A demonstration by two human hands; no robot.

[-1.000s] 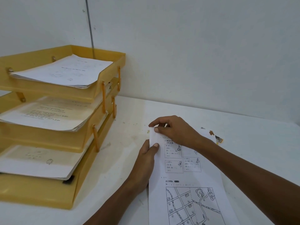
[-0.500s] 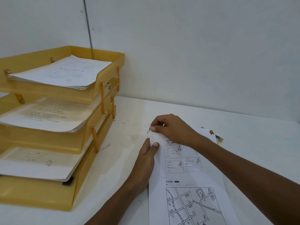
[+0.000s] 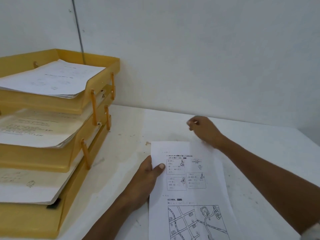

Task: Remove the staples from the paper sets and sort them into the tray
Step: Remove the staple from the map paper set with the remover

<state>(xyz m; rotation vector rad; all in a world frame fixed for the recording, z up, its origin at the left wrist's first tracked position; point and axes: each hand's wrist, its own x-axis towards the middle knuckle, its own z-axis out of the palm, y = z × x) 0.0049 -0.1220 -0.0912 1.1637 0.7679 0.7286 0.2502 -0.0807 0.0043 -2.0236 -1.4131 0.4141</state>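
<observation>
The paper set (image 3: 190, 193) lies flat on the near middle of the table, printed side up, its far left corner now bare; half a second ago the right hand covered that corner. The right hand (image 3: 204, 129) has lifted off the sheet and moved to the far right, and it now hangs above the table, clear of the paper. It is blurred, with its fingers curled in and the tips pressed together. A pale fleck (image 3: 195, 122) shows at the tips, too small to tell what it is, so I cannot tell whether the hand holds anything. The left hand (image 3: 145, 177) keeps its place at the left edge of the paper set, grasping it with the thumb (image 3: 160, 168) on top and the fingers tucked beneath.

Around them, the pale wall (image 3: 207, 49) closes the far side and the white table (image 3: 259, 153) is scuffed and speckled. The yellow three-tier tray (image 3: 34, 220) stands on the left, well apart from the paper set, each tier holding a stack of sheets: top (image 3: 57, 78), middle (image 3: 39, 129) and bottom (image 3: 26, 187). The right forearm crosses over the far right edge of the paper set and hides it. A small brown spot (image 3: 147, 143) marks the table just beside the bare corner.
</observation>
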